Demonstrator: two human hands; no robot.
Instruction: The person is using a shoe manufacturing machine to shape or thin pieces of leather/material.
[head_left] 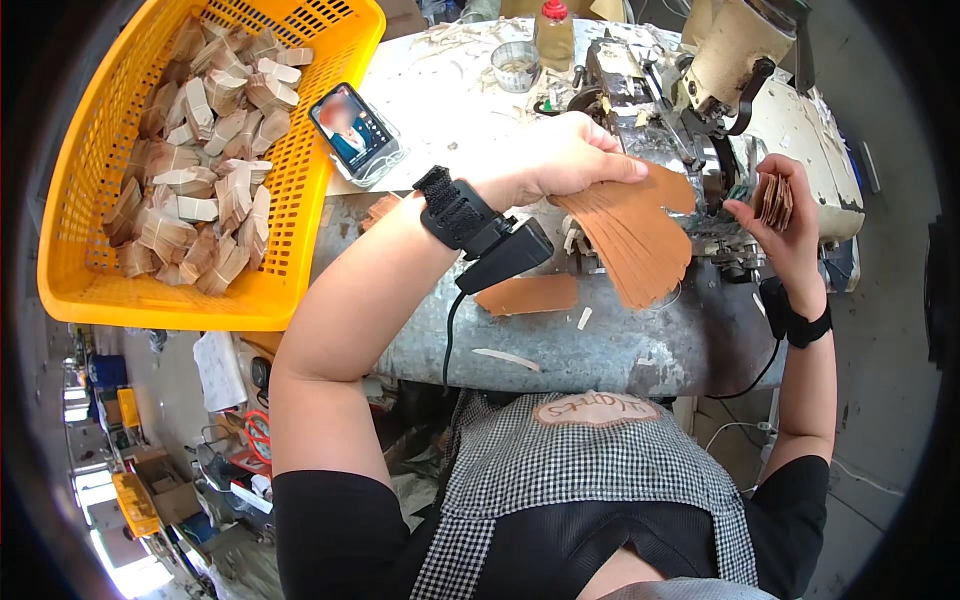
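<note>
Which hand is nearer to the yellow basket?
The left hand: it is right of the yellow basket, with the phone between. The right hand is farther right, beyond the brown pieces.

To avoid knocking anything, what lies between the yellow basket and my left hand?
The head view shows a phone nearest the basket, then white tabletop toward your left hand.
</note>
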